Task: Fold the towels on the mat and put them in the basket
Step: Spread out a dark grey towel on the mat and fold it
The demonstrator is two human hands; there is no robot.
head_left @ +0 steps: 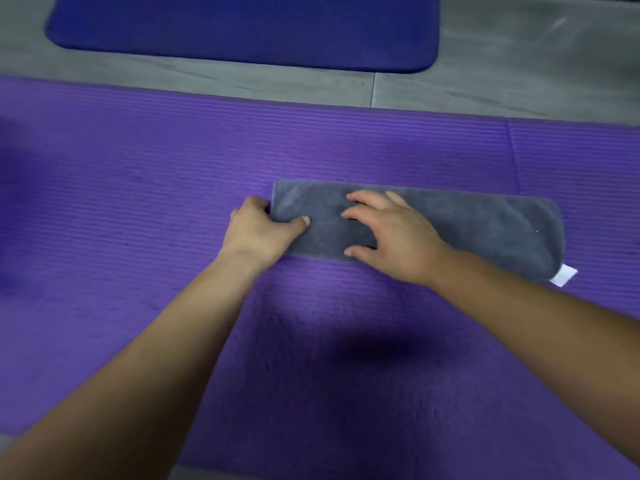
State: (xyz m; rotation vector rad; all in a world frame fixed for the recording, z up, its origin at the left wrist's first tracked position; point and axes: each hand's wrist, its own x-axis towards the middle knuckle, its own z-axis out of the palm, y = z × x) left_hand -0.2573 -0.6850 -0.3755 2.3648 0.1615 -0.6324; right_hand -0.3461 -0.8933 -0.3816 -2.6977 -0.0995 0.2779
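Grey tiled floor [519, 64] runs across the far side, with a dark blue mat [242, 29] lying on it well beyond both hands. Nearer, a ribbed purple mat [138, 202] fills most of the view under the forearms, with a seam crossing it out past the right hand. On this mat lies a grey towel [485, 223], folded into a long narrow strip. Its long axis runs from side to side, starting at the left hand and reaching well past the right hand, the far-right end sitting slightly nearer the person. The left hand [259, 230] grips the strip's left end, its thumb lying on top and its fingers curled round the short edge. Just beside it, the right hand [391, 230] rests palm down on the cloth with its fingers spread wide and straight, pointing toward the left hand. A white label [563, 275] sticks out from the towel's corner far to the right of that hand.
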